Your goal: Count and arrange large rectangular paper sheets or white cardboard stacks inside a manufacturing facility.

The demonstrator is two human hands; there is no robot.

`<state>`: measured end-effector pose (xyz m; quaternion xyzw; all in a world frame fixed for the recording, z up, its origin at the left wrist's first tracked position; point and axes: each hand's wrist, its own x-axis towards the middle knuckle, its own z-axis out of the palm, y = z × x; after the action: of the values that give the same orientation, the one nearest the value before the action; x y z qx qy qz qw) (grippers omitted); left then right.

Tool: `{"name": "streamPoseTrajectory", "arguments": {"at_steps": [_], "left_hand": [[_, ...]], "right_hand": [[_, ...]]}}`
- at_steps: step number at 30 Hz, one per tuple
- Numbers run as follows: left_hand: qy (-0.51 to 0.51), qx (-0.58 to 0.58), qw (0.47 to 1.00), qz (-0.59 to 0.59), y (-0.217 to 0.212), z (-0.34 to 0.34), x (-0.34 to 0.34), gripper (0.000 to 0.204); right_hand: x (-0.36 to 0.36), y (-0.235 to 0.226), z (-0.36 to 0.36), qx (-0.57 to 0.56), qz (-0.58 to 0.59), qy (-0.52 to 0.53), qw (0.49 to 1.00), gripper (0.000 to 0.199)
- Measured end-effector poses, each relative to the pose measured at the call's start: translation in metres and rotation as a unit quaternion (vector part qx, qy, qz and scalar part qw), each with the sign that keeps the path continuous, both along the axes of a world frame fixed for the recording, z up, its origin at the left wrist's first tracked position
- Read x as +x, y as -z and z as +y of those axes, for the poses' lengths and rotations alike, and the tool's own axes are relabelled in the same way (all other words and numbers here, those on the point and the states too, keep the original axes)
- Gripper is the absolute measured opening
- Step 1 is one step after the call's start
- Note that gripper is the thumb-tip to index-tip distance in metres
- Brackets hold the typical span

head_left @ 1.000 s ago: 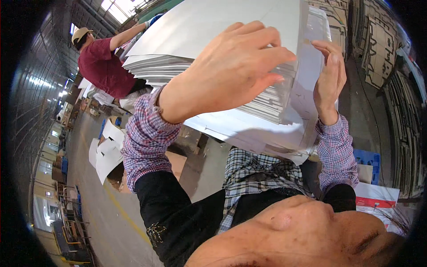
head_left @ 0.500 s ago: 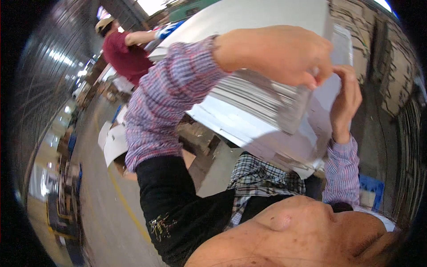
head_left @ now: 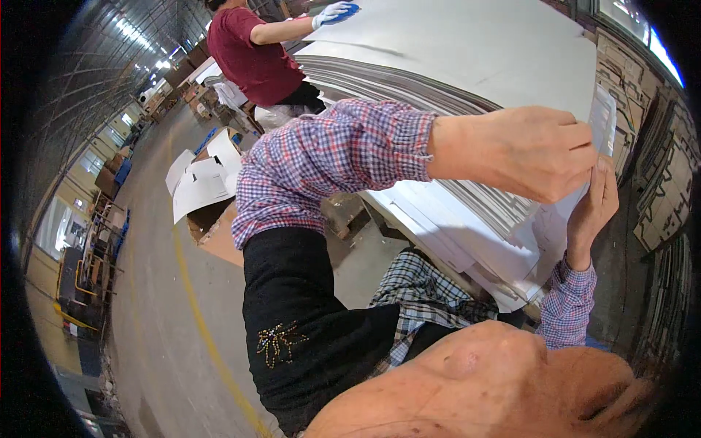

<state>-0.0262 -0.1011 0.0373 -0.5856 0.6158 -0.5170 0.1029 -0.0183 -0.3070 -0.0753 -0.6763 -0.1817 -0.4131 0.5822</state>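
While a broad floor [head_left: 150, 321] with a yellow line [head_left: 193, 296] runs along the left, a carton [head_left: 225, 232] stands right of that line. A co-worker's gloved hand [head_left: 332, 16] is at the far left of the stack [head_left: 496, 62]. Fingers curled, the left hand [head_left: 520, 155] is over the stack's near right corner; the right hand [head_left: 593, 210], fingers raised, is just beside that edge. Whether either pinches a sheet, I cannot tell. A floor strip separates boards [head_left: 663, 201] rightward.

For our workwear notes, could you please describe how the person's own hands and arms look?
The left hand and right hand are bare. Both checked forearm sleeves are blue, red and white; the left cuff is gathered. The black left upper sleeve bears a beaded motif.
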Motion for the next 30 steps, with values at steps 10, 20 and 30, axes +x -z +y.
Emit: {"name": "streamPoseTrajectory", "arguments": {"at_steps": [10, 20, 30], "left_hand": [[0.035, -0.014, 0.998, 0.043, 0.001, 0.008, 0.000, 0.015], [0.061, -0.008, 0.993, 0.105, 0.010, 0.023, 0.005, 0.033], [0.053, -0.041, 0.929, 0.363, -0.009, 0.045, -0.009, 0.025]], "right_hand": [[-0.002, 0.003, -0.005, -0.009, 0.012, 0.023, 1.000, 0.025], [-0.005, -0.008, 0.001, 0.021, -0.045, -0.024, 0.998, 0.018], [-0.033, -0.034, 0.019, -0.064, -0.124, -0.024, 0.990, 0.009]]}}
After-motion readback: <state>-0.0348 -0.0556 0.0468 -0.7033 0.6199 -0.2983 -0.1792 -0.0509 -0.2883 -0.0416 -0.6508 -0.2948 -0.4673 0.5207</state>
